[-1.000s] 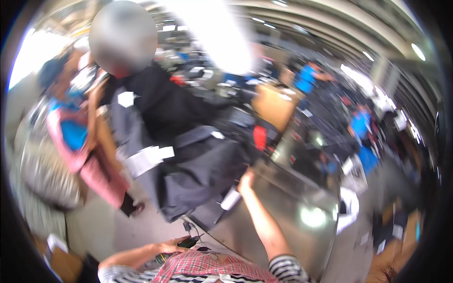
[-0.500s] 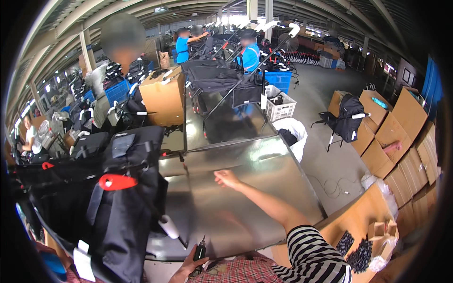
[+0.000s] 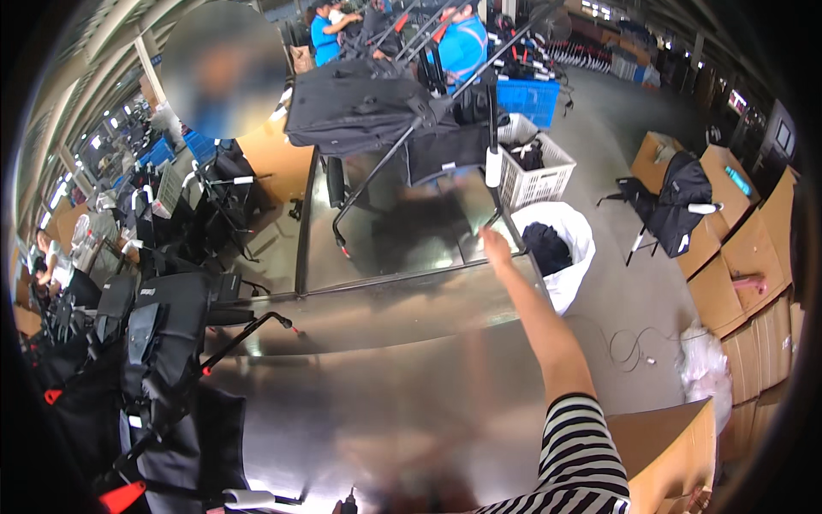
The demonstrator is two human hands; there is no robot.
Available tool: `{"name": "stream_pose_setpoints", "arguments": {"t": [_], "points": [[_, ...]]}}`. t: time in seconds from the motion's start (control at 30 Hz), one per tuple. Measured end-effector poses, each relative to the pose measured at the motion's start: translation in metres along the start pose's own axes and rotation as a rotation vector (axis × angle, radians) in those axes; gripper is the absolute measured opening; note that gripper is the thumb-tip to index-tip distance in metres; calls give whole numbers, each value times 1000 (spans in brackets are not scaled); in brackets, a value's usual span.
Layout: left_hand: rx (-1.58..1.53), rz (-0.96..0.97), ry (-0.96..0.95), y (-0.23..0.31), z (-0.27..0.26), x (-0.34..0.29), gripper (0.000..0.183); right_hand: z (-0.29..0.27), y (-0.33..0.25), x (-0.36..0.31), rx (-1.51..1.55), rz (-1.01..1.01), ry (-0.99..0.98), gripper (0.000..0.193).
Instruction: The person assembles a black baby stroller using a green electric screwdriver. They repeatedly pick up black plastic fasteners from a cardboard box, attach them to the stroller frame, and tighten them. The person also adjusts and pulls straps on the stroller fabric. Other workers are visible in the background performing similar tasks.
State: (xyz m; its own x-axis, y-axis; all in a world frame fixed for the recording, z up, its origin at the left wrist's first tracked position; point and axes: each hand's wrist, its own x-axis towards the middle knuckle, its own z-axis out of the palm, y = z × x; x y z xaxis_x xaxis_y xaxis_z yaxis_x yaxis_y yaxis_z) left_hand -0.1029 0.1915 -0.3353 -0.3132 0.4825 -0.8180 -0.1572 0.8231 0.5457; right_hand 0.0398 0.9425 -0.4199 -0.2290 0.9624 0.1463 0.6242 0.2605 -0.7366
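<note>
My right hand (image 3: 497, 246) reaches far forward over the metal table, its arm in a black-and-white striped sleeve. Its fingers are closed at the lower end of a bent black tube on a stroller (image 3: 355, 111) with black fabric and a tubular frame. That stroller stands on the far metal table (image 3: 385, 223). At the bottom edge only the dark tip of a power screwdriver (image 3: 348, 502) shows; my left hand is out of sight below it. Another black stroller (image 3: 167, 343), with red parts, lies at the near left.
Beyond the right table edge stand a white sack (image 3: 586, 248) of black material and a white crate (image 3: 539, 180). Cardboard boxes (image 3: 745, 283) line the right, with an open carton (image 3: 659, 454) close by. A cable (image 3: 629, 351) lies on the floor. People in blue work at the back.
My right hand has moved forward and right, from above the near table to the far stroller's tube. The view has shifted forward; my left hand with the screwdriver has dropped out of the picture's bottom.
</note>
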Motion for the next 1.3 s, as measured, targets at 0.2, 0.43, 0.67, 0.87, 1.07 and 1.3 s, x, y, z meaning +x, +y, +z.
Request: {"name": "stream_pose_setpoints", "arguments": {"t": [0.2,0.43,0.67,0.87,1.07,1.3], "points": [[46,-111,44,31,1,7,116,-51,-107,186,317,-223,562,93],[46,-172,64,37,10,11,120,-133,-149,238,582,-105,156,72],[99,-75,1,11,8,-4,124,-142,-167,24,515,-580,-73,56],[119,107,-53,-57,25,-14,127,-147,-255,-196,139,-567,9,49],[299,310,-61,-138,21,-11,130,-158,-318,-374,93,-777,-310,32],[58,331,-244,-179,-2,-117,92,-233,-258,-500,-493,-962,-432,47]]}}
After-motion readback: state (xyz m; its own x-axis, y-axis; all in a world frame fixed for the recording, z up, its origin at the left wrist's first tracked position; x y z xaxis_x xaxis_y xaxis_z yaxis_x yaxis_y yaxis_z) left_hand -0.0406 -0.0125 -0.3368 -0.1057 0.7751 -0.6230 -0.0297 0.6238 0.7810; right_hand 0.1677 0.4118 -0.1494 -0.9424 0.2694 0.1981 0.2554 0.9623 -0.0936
